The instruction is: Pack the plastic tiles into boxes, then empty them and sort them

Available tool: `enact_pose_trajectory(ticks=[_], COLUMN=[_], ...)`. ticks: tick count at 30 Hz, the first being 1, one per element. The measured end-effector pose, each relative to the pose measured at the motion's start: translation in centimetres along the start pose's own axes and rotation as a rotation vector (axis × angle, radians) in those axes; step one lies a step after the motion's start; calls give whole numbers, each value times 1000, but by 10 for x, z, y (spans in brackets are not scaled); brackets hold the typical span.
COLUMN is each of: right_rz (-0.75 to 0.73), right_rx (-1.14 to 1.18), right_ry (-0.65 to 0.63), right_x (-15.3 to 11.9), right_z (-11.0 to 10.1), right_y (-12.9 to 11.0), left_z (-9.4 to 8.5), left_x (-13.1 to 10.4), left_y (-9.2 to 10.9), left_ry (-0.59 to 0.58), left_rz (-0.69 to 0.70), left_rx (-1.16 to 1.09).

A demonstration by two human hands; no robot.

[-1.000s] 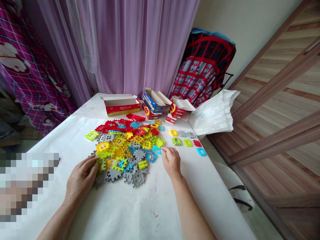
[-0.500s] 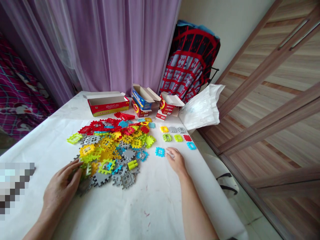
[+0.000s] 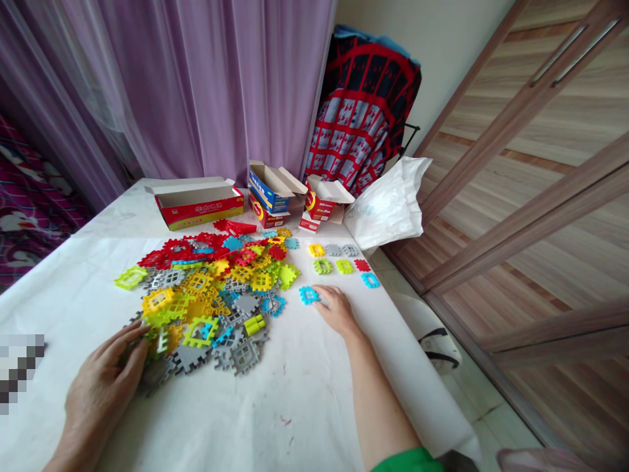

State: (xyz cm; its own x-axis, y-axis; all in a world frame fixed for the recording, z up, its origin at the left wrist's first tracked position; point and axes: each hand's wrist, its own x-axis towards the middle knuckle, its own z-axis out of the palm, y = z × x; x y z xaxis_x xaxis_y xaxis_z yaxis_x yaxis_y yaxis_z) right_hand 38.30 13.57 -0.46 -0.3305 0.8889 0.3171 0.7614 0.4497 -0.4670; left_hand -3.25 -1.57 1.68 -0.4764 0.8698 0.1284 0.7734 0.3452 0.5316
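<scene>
A large heap of notched plastic pieces in red, yellow, green, blue and gray (image 3: pixel 201 305) covers the left-middle of the white table. My left hand (image 3: pixel 111 367) rests at the heap's lower left edge, fingertips against the pieces; what its fingers may hold is hidden. To the right of the heap, my right hand (image 3: pixel 337 309) has its thumb and fingers closed on the edge of a blue square piece (image 3: pixel 309 295). Beyond that hand lie separate pieces: a yellow one (image 3: pixel 317 250), gray ones (image 3: pixel 333 250), green ones (image 3: pixel 344 266), a red one (image 3: pixel 362 265) and another blue one (image 3: pixel 370 280).
At the table's (image 3: pixel 304 406) back stand an open long red box (image 3: pixel 201 208), a blue box (image 3: pixel 269 190) on a red one, and further red boxes (image 3: pixel 320 202). A white bag (image 3: pixel 388 206) lies at the back right. A white stool (image 3: pixel 427 328) stands beside the table.
My right hand has moved onto the blue piece and now grips its edge. The whole view has shifted slightly. My left hand stays at the heap's edge.
</scene>
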Motion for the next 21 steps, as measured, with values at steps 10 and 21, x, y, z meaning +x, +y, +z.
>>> enact_pose_trajectory(ticks=[10,21], right_rz=[202,241], right_rx=[-127,-151], right_ry=[160,264], right_x=[-11,-12], right_z=[7,22], right_y=[-17,-18], left_z=[2,1], left_x=[0,1], left_y=[0,3], left_ry=[-8,-3], left_rz=[-6,-6], left_rx=[-8,-4])
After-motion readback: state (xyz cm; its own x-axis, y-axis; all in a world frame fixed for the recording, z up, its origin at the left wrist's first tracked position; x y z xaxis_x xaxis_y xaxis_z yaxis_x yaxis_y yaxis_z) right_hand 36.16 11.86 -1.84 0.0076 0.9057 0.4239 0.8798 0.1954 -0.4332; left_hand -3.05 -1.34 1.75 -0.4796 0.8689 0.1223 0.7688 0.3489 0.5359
